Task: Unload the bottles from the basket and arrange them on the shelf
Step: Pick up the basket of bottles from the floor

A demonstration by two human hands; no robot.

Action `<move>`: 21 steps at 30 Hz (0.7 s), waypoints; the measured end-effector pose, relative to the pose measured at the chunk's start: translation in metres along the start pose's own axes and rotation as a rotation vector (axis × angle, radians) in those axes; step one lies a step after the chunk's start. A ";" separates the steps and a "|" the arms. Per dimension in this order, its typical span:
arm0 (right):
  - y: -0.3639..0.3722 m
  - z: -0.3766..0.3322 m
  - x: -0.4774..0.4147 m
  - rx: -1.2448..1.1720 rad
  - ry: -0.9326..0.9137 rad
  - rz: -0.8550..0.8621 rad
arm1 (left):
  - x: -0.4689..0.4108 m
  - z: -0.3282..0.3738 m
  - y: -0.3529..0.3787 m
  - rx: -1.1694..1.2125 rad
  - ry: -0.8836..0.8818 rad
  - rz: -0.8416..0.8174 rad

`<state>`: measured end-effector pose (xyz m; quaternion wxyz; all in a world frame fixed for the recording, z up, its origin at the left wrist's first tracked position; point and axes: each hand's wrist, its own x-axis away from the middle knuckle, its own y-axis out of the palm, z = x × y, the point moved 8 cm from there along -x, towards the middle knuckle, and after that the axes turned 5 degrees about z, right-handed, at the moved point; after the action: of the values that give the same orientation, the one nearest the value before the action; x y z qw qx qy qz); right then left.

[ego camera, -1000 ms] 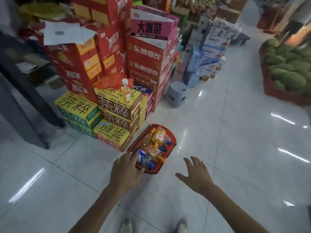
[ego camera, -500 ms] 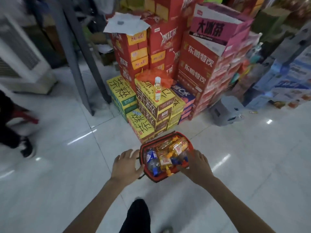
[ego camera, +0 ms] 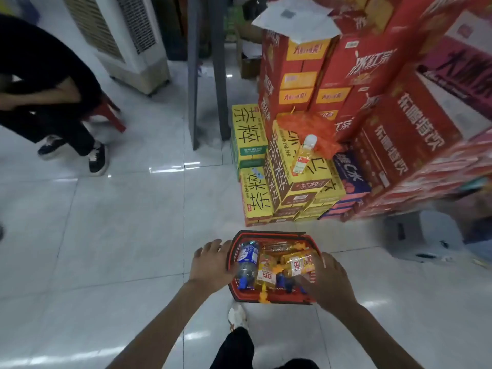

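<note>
A red basket [ego camera: 269, 234] sits low in front of me over the tiled floor, filled with several bottles. Among them are a blue-labelled water bottle [ego camera: 249, 258] and yellow drink bottles [ego camera: 299, 262]. My left hand [ego camera: 211, 265] grips the basket's left rim, thumb inside and fingers outside. On the right rim, my right hand [ego camera: 328, 280] holds on with its thumb next to a yellow bottle. One more yellow bottle [ego camera: 303, 155] stands upright on a yellow carton [ego camera: 287, 179] beyond the basket. No shelf is in view.
Stacks of red cartons [ego camera: 372, 102] and yellow cartons rise right of centre. A person in black [ego camera: 53, 102] sits at the left. A white air cooler [ego camera: 119, 35] and grey posts [ego camera: 194, 75] stand behind. A grey stool [ego camera: 410, 235] is at the right.
Both hands have closed in on the basket's sides and now hold its rims. My view has swung left, bringing the seated person and the cooler into sight.
</note>
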<state>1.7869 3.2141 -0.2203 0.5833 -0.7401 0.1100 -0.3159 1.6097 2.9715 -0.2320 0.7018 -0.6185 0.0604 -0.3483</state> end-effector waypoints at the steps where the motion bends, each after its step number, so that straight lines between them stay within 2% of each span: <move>1: 0.002 0.005 -0.006 0.010 -0.011 -0.018 | -0.001 0.001 0.005 0.007 -0.025 -0.002; 6: 0.020 0.021 -0.042 0.022 -0.107 -0.094 | -0.008 0.017 0.017 0.032 -0.101 0.082; 11: 0.045 0.053 -0.084 0.029 -0.207 -0.140 | -0.018 0.039 0.054 0.016 -0.218 0.025; 15: 0.092 0.100 -0.116 0.017 -0.254 -0.200 | -0.024 0.051 0.103 0.004 -0.299 -0.001; 21: 0.161 0.169 -0.136 0.012 -0.161 -0.283 | -0.049 0.060 0.202 -0.017 -0.348 -0.106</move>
<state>1.8152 3.3726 -0.4363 0.5443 -0.7676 -0.0444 -0.3355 1.6879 3.0476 -0.4194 0.6771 -0.6776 -0.0915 -0.2720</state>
